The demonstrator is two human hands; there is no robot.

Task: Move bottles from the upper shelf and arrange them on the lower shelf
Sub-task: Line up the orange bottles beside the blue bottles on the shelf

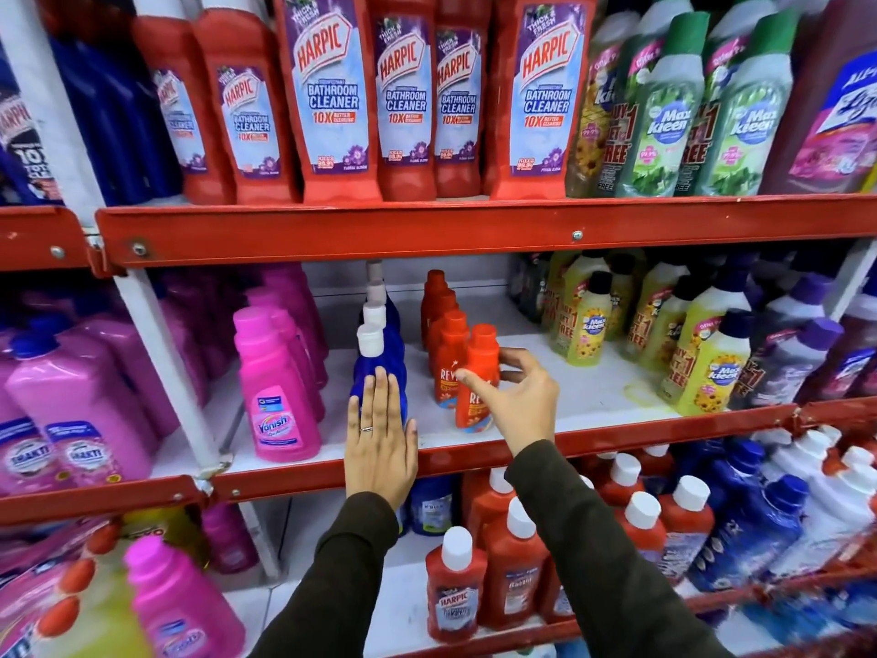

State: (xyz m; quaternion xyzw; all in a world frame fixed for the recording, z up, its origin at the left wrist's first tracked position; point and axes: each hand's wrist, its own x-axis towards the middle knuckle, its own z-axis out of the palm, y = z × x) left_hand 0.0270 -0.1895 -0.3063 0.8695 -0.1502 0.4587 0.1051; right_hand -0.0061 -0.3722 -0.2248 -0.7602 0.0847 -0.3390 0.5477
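On the middle shelf (593, 406), a row of orange bottles runs front to back. My right hand (515, 398) reaches in from the right, with thumb and index finger spanning the front orange bottle (481, 358), which leans slightly with its base on the shelf. To the left stands a row of blue bottles with white caps (379, 358). My left hand (379, 444) is flat, fingers straight and together, held against the front blue bottle and hiding its lower part. Above, red Harpic bottles (332, 97) fill the upper shelf (427, 230).
Pink Vanish bottles (275, 391) stand left of the blue row and yellow Max Kleen bottles (712, 372) to the right, with bare white shelf between them and the orange row. Below, red white-capped bottles (458, 591) and blue ones (759, 524) crowd the lowest shelf.
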